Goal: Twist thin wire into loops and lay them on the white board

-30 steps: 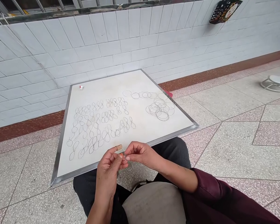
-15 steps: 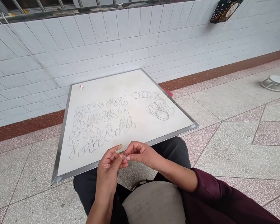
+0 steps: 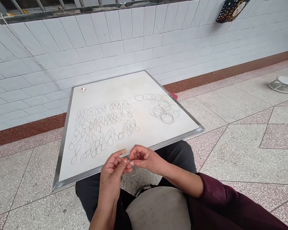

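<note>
Between my two hands, just off the table's near edge, is a thin wire loop (image 3: 133,174), part of it hanging below the fingers. My left hand (image 3: 112,169) pinches it with thumb and fingers; a tan wrap, like a bandage, covers the index fingertip. Close against it, my right hand (image 3: 145,158) is closed, its thumb and index finger pinching the same wire. The exact crossing of the wire is hidden by the fingertips. On the table lie rows of figure-eight wire loops (image 3: 96,148) at left and a cluster of round wire rings (image 3: 166,118) at right.
The white table (image 3: 144,140) has a grey metal rim and stands near a tiled wall (image 3: 91,60). A small red-and-white object (image 3: 83,90) sits at its far left corner. A white-topped stool (image 3: 284,84) is on the floor at right; a dark patterned bag (image 3: 231,11) hangs on the wall.
Both hands stay in nearly the same place. The wire loop between the fingers has shifted slightly, its upper part now crossing differently near the left index fingertip.
</note>
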A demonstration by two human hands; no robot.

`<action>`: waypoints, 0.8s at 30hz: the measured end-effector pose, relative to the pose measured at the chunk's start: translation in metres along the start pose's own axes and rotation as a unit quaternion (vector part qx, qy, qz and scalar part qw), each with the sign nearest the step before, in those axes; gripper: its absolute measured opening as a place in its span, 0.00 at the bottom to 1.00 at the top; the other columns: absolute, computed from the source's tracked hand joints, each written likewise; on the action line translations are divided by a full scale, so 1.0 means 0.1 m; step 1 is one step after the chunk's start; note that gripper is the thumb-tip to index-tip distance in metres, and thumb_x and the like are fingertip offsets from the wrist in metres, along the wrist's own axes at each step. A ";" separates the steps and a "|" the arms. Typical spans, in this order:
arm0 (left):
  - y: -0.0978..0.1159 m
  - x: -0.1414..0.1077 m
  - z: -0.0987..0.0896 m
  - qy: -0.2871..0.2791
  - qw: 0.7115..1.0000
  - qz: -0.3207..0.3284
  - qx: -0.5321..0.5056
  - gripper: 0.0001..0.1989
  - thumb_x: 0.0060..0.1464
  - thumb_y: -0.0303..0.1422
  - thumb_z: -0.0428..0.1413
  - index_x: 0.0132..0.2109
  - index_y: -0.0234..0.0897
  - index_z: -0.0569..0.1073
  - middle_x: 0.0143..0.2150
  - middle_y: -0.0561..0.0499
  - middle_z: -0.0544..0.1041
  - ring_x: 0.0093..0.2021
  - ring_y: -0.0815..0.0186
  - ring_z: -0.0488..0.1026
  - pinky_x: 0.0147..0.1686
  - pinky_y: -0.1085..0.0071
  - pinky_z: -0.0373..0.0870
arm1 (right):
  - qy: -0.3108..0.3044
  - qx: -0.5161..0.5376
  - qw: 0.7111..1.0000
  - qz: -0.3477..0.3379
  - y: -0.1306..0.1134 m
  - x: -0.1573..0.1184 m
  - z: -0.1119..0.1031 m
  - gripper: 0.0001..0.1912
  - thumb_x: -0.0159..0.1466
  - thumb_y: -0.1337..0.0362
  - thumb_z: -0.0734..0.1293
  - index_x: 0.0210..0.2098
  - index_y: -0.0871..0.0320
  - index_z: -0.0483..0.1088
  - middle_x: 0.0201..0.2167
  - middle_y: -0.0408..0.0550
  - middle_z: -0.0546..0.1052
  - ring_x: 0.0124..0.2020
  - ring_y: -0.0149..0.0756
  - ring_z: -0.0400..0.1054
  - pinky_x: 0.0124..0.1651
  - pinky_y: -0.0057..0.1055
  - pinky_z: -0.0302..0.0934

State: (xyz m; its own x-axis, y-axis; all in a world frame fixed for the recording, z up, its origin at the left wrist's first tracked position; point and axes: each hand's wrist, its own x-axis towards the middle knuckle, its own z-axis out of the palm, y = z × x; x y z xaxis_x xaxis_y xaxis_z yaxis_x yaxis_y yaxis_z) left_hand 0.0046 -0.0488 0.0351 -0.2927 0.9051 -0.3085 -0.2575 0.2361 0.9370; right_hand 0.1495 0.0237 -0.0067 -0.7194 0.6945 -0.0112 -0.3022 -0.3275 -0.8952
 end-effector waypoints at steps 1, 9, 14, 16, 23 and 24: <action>0.00 0.00 0.00 0.000 1.000 -0.002 -0.002 0.21 0.46 0.38 0.66 0.47 0.37 0.77 0.27 0.53 0.75 0.30 0.66 0.74 0.34 0.68 0.76 | -0.002 0.003 1.000 0.000 0.01 0.00 0.00 0.15 0.56 0.59 0.76 0.35 0.58 0.69 0.31 0.41 0.77 0.34 0.29 0.72 0.41 0.30 0.66; -0.02 0.02 0.00 -0.002 1.000 -0.008 -0.023 0.20 0.45 0.38 0.67 0.47 0.37 0.78 0.28 0.54 0.76 0.29 0.68 0.73 0.35 0.68 0.75 | -0.016 0.022 1.000 -0.008 0.04 0.00 -0.02 0.12 0.58 0.60 0.74 0.36 0.58 0.69 0.31 0.41 0.76 0.30 0.27 0.68 0.34 0.26 0.61; -0.04 0.05 0.01 -0.001 0.999 -0.007 -0.032 0.20 0.45 0.39 0.67 0.46 0.36 0.78 0.27 0.54 0.75 0.27 0.69 0.73 0.33 0.69 0.74 | -0.012 0.021 1.000 -0.002 0.06 0.05 -0.01 0.14 0.59 0.57 0.74 0.34 0.58 0.67 0.27 0.40 0.74 0.26 0.27 0.65 0.30 0.25 0.57; -0.05 0.06 0.01 0.013 1.000 0.000 -0.028 0.21 0.45 0.39 0.67 0.46 0.36 0.77 0.26 0.54 0.75 0.28 0.68 0.73 0.34 0.69 0.74 | 0.002 -0.010 1.000 -0.017 0.08 0.05 -0.01 0.15 0.59 0.55 0.73 0.36 0.57 0.66 0.29 0.41 0.73 0.28 0.28 0.66 0.31 0.26 0.58; -0.12 0.07 0.01 0.032 0.998 0.050 0.001 0.20 0.50 0.39 0.64 0.49 0.38 0.76 0.27 0.55 0.74 0.32 0.66 0.74 0.39 0.66 0.75 | 0.079 -0.337 0.908 -0.236 0.08 -0.03 -0.05 0.08 0.63 0.58 0.71 0.34 0.55 0.71 0.31 0.44 0.69 0.30 0.30 0.64 0.32 0.28 0.64; -0.12 0.06 0.02 0.035 0.998 0.052 0.002 0.20 0.50 0.39 0.64 0.49 0.38 0.76 0.27 0.55 0.74 0.32 0.66 0.74 0.39 0.66 0.75 | 0.069 -0.361 0.894 -0.257 0.07 -0.04 -0.05 0.07 0.64 0.58 0.70 0.34 0.55 0.71 0.31 0.45 0.70 0.31 0.31 0.65 0.32 0.28 0.64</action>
State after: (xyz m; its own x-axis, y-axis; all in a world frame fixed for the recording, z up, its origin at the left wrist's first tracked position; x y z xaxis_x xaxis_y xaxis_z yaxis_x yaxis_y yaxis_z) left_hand 0.0074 -0.0454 0.0226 -0.3811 0.8979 -0.2203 -0.2192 0.1437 0.9650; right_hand 0.1528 0.0216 -0.0153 -0.5018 0.7234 0.4743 -0.0530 0.5215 -0.8516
